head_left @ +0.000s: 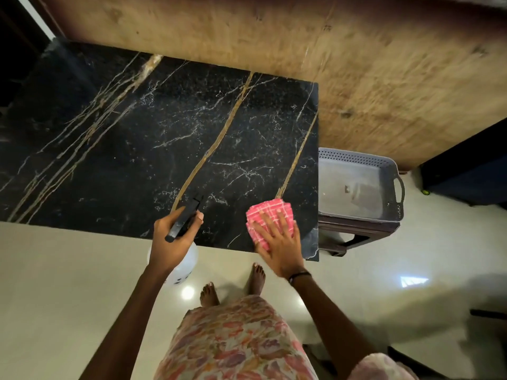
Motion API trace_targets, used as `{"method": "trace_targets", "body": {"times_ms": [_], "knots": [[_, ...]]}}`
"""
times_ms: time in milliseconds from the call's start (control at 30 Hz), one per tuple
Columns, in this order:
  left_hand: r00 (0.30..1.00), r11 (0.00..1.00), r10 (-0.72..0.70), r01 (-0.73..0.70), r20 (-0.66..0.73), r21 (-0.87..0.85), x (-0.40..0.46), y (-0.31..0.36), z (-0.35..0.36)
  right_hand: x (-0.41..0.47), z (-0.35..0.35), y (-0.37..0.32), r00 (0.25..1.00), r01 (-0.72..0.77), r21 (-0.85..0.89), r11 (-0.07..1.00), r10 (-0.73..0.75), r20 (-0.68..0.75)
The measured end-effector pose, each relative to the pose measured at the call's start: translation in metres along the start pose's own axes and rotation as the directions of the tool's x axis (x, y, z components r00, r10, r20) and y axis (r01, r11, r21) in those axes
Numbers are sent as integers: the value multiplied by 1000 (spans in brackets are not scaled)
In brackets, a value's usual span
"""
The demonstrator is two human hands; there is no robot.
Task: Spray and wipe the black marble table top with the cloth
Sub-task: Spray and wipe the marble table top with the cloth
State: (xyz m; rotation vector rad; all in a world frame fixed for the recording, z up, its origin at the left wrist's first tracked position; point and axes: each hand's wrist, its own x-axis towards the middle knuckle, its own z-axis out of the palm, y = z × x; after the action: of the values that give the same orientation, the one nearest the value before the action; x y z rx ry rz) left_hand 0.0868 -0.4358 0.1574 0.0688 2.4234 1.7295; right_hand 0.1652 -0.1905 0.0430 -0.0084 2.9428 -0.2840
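The black marble table top (142, 149) with gold and white veins fills the upper left. My left hand (171, 239) grips a spray bottle (184, 263) with a white body and a black nozzle head that points over the table's near edge. My right hand (277, 242) lies flat, fingers spread, on a folded pink checked cloth (264, 212) that rests on the table near its front right corner.
A grey plastic tray (354, 185) with handles sits on a dark stool just right of the table. A brown wooden wall panel (301, 42) runs behind. Glossy pale floor tiles (68, 283) lie below, with my bare feet (233, 286) by the table edge.
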Motion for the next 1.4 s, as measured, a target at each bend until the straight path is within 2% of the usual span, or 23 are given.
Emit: {"method": "trace_targets", "body": {"times_ms": [200, 400, 467, 700, 933, 1000, 1133, 1267, 1367, 1400], "knots": [[998, 998, -64, 64, -23, -28, -14, 16, 28, 45, -35, 87, 974, -226, 47, 973, 226, 19], [998, 999, -31, 29, -61, -33, -22, 29, 45, 34, -31, 87, 902, -392, 387, 834, 432, -16], [997, 999, -32, 29, -75, -36, -23, 31, 51, 12, -24, 75, 902, -387, 421, 821, 433, -14], [998, 998, -50, 48, -42, -44, -22, 32, 69, -96, 2, 47, 938, -289, 343, 894, 336, -85], [996, 995, -88, 87, -16, -44, -26, 38, 78, -80, 16, 54, 924, -329, 261, 908, 366, -109], [997, 997, -78, 78, -23, -30, -26, 40, 78, -81, 16, 60, 929, -291, 317, 903, 346, -133], [998, 998, -63, 63, -16, -24, -28, 40, 76, -74, 7, 64, 892, -318, 591, 742, 444, -78], [998, 998, -57, 56, -31, -17, -31, 35, 71, -56, -2, 62, 810, -430, 680, 594, 587, 0], [996, 996, -83, 82, -37, -22, -33, 33, 70, -37, -13, 68, 732, -545, 726, 420, 660, 168], [996, 996, -84, 83, -37, -22, -34, 33, 70, -32, -14, 69, 712, -573, 718, 395, 674, 197]]}}
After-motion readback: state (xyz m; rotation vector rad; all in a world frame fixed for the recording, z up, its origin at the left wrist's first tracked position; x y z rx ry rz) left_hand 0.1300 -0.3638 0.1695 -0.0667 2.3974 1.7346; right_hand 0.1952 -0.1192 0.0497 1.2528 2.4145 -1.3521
